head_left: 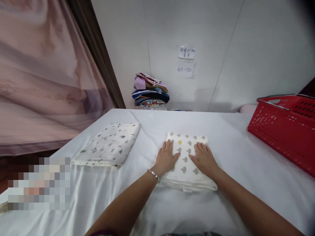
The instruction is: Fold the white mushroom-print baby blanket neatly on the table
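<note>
A folded white cloth with grey mushroom-like prints (pixel 186 141) lies in the middle of the white-covered table (pixel 233 144). Both my hands rest flat on top of it, fingers stretched out. My left hand (pixel 166 158) presses its left half and wears a thin bracelet at the wrist. My right hand (pixel 203 158) lies on its right half. Nothing is held in either hand. A second folded white cloth with small dark prints (pixel 109 143) lies to the left, apart from my hands.
A red plastic basket (pixel 285 127) with a metal handle stands at the table's right edge. A stack of folded coloured cloths (pixel 150 91) sits against the back wall under two paper notes (pixel 186 52). A pink curtain (pixel 44 75) hangs at left.
</note>
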A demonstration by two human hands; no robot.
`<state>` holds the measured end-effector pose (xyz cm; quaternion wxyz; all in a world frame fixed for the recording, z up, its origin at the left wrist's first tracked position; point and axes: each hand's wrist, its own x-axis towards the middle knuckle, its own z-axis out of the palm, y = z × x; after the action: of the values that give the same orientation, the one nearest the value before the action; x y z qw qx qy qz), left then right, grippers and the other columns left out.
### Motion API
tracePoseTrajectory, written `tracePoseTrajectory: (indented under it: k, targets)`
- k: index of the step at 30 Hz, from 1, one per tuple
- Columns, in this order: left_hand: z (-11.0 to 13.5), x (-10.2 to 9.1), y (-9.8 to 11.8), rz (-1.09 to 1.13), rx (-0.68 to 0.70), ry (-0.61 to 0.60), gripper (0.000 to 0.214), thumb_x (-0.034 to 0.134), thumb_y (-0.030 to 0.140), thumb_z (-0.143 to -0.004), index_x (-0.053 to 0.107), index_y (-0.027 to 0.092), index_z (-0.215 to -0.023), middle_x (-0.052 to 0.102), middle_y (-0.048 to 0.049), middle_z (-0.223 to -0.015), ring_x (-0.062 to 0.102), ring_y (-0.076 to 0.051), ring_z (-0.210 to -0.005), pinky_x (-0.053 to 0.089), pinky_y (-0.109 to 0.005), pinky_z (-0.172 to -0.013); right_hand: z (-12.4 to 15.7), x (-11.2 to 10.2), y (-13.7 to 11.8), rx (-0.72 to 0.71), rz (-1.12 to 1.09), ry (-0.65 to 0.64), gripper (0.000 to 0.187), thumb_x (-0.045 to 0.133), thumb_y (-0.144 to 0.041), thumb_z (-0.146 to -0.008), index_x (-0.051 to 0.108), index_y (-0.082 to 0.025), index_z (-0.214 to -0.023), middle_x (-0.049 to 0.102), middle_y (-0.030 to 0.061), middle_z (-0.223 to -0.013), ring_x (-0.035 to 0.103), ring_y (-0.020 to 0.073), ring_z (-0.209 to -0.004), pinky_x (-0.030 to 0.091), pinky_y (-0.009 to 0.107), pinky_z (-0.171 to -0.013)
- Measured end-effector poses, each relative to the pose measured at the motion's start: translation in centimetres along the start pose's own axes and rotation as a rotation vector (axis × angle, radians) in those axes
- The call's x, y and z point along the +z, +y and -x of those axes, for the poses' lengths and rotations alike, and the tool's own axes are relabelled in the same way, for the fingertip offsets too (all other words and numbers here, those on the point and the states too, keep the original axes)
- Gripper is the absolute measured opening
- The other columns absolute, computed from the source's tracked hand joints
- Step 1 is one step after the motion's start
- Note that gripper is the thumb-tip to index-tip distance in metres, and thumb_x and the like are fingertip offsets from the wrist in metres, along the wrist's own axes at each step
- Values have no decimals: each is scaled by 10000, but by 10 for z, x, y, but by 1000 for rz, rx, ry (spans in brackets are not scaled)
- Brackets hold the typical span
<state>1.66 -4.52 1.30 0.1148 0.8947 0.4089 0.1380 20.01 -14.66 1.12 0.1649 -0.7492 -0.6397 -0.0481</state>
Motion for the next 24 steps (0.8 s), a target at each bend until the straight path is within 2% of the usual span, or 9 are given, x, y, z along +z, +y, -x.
tracePoseTrajectory:
  k: [3, 8, 11, 13, 15, 18, 21, 24]
  targets:
    - [4, 5, -5, 34, -1, 6, 639, 385, 502, -891, 271, 169, -1424, 227, -106, -1506, 190, -294, -1379, 287, -429, -1069, 1, 14, 7, -1, 76, -18, 578, 359, -462, -901, 453, -63, -1309, 410, 202, -1393, 275, 315, -1337, 214, 515, -1069]
    - [6, 3, -6, 75, -25, 39, 603, 439, 480, -878, 302, 233, -1411, 261, -95, -1495, 281, -315, -1338, 303, -454, -1046, 5, 13, 8, 16, 44, 8, 527, 385, -436, -895, 489, -83, -1273, 404, 189, -1400, 265, 314, -1340, 224, 518, -1066]
    - [7, 1, -4, 68, -75, 61, 567, 424, 452, -890, 333, 208, -1393, 256, -122, -1493, 376, -297, -1282, 340, -430, -1011, 12, 15, 14, 139, -107, 70, 492, 407, -393, -882, 492, -106, -1272, 303, 182, -1460, 175, 321, -1374, 260, 542, -1053]
    - [7, -1, -4, 62, -133, 77, 555, 404, 434, -898, 352, 161, -1379, 284, -150, -1475, 406, -290, -1259, 357, -408, -993, 20, 20, 21, 267, -278, 102, 519, 416, -402, -874, 459, -126, -1311, 232, 168, -1493, 179, 313, -1377, 312, 516, -1043]
    - [7, -5, -4, 78, -188, 94, 554, 391, 422, -903, 363, 117, -1365, 368, -168, -1424, 411, -281, -1255, 357, -379, -992, 30, 23, 27, 378, -453, 130, 574, 441, -448, -859, 405, -179, -1365, 226, 137, -1501, 228, 296, -1365, 357, 476, -1031]
    - [5, -13, -5, 143, -299, 53, 570, 359, 439, -909, 352, 91, -1361, 480, -181, -1329, 486, -271, -1188, 389, -354, -946, 41, 24, 33, 459, -646, 179, 638, 516, -484, -815, 368, -258, -1393, 357, 105, -1445, 350, 289, -1311, 394, 463, -1005]
    - [3, -20, -4, 180, -410, -44, 596, 334, 495, -903, 360, 100, -1348, 564, -190, -1227, 567, -282, -1081, 419, -370, -876, 44, 20, 34, 488, -786, 163, 672, 572, -451, -779, 367, -270, -1392, 525, 98, -1307, 544, 279, -1138, 463, 469, -925]
    - [5, -20, -4, 179, -446, -86, 583, 343, 516, -894, 382, 124, -1324, 638, -174, -1099, 598, -287, -1028, 422, -375, -848, 40, 17, 33, 518, -867, 118, 717, 597, -399, -749, 342, -258, -1405, 570, 96, -1255, 615, 255, -1024, 521, 426, -838]
